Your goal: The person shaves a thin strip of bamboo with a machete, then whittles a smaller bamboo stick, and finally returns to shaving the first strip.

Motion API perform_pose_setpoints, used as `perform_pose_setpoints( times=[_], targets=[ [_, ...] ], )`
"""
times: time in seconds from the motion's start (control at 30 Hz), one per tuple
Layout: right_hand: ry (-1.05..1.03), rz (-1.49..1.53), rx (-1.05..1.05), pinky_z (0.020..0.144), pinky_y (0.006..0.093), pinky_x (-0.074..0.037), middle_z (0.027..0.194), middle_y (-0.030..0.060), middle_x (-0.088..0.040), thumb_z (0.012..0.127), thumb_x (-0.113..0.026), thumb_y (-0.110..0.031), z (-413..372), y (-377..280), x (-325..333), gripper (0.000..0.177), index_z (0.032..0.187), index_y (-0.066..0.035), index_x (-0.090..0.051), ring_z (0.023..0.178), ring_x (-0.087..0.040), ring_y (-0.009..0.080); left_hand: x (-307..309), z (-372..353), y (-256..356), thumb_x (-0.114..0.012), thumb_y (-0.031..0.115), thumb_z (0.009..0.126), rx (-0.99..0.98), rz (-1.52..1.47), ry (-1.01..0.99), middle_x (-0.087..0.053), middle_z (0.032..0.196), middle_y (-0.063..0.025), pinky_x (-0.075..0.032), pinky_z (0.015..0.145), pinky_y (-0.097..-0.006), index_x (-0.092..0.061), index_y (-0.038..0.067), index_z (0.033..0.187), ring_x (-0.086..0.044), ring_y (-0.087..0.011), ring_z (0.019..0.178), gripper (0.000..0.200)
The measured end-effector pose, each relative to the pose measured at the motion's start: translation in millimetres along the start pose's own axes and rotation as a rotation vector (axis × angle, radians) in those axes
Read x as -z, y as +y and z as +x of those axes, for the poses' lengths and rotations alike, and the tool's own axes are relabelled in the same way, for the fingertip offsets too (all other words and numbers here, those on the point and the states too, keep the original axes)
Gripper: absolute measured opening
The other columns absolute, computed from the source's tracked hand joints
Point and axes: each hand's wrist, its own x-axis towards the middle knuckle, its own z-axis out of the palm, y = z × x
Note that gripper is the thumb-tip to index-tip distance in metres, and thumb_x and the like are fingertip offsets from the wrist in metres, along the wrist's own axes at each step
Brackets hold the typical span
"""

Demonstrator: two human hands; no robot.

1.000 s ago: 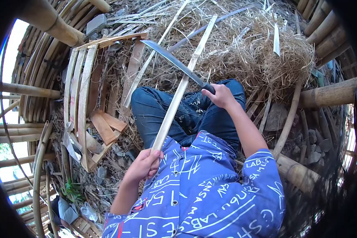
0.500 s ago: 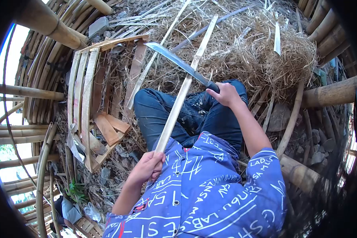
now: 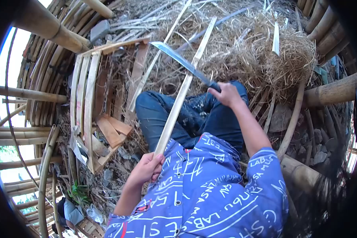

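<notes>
My left hand (image 3: 148, 168) is closed round the near end of a long pale bamboo strip (image 3: 173, 113), close against my shirt. The strip slants up and away over my lap toward the heap of shavings. My right hand (image 3: 227, 94) grips the dark handle of a machete (image 3: 181, 60) above my right knee. Its curved blade points up and left, crossing over the strip a little beyond my knees. A thin curled shaving (image 3: 181, 36) shows just past the blade.
A big pile of shavings (image 3: 289, 65) lies ahead and to the right. At left stands a broken wooden crate (image 3: 80, 95). Thick bamboo poles (image 3: 333, 93) surround me on both sides. Another pale strip (image 3: 156, 63) lies to the left of mine, and stones (image 3: 319, 154) lie at right.
The machete and my right hand have shifted slightly, with the blade tip a little further right. A thin curl now shows near the blade. My left hand keeps its hold.
</notes>
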Motion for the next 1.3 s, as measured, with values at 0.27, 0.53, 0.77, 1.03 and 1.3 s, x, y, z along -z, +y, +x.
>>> perform_pose_setpoints(
  times=[0.27, 0.53, 0.77, 1.03, 1.3],
  targets=[
    [-0.197, -0.156, 0.403, 0.063, 0.0449, -0.053, 0.065, 0.0178, -0.065, 0.081, -0.061, -0.064, -44.5, -47.9, 1.7, 0.058, 0.077, -0.006, -0.063, 0.065, -0.066, 0.0380, 7.6, 2.3, -6.1, -0.042, 0.029, 0.104, 0.007, -0.035, -0.023, -0.040, 0.052, 0.0059, -0.033, 0.035, -0.0224, -0.049, 0.007, 0.086, -0.038, -0.0048, 0.038, 0.030],
    [-0.020, -0.046, 0.076, 0.069, 0.0482, -0.052, 0.075, 0.0215, -0.067, 0.084, -0.060, -0.061, -6.2, -33.4, 10.5, 0.057, 0.079, -0.004, -0.066, 0.075, -0.067, 0.0394, 7.7, -5.4, -3.8, -0.043, 0.028, 0.104, -0.023, -0.039, 0.019, -0.038, 0.052, 0.0066, -0.030, 0.036, -0.0217, -0.050, 0.007, 0.088, -0.037, -0.0044, 0.039, 0.028],
    [-0.122, -0.170, 0.351, 0.066, 0.0460, -0.053, 0.070, 0.0179, -0.067, 0.081, -0.061, -0.065, -17.7, -26.9, 10.9, 0.058, 0.079, -0.006, -0.064, 0.072, -0.067, 0.0369, 10.5, -19.3, -2.7, -0.042, 0.028, 0.105, 0.019, 0.011, 0.017, -0.038, 0.053, 0.0071, -0.030, 0.036, -0.0221, -0.049, 0.007, 0.087, -0.037, -0.0041, 0.040, 0.029],
    [-0.084, -0.207, 0.290, 0.064, 0.0477, -0.052, 0.067, 0.0203, -0.064, 0.082, -0.060, -0.064, -25.5, -46.4, 6.8, 0.059, 0.078, -0.005, -0.061, 0.066, -0.066, 0.0386, 15.4, -14.4, -4.9, -0.044, 0.028, 0.104, 0.008, -0.090, -0.019, -0.039, 0.054, 0.0066, -0.030, 0.036, -0.0218, -0.050, 0.007, 0.088, -0.036, -0.0041, 0.040, 0.027],
    [0.158, -0.041, -0.137, 0.073, 0.0495, -0.053, 0.081, 0.0234, -0.068, 0.086, -0.057, -0.060, 38.4, 27.0, 18.8, 0.058, 0.085, -0.003, -0.069, 0.081, -0.067, 0.0410, 17.8, -33.3, -3.5, -0.044, 0.028, 0.104, -0.013, -0.100, -0.026, -0.036, 0.051, 0.0057, -0.029, 0.035, -0.0214, -0.048, 0.006, 0.089, -0.035, -0.0050, 0.037, 0.027]
  ],
)
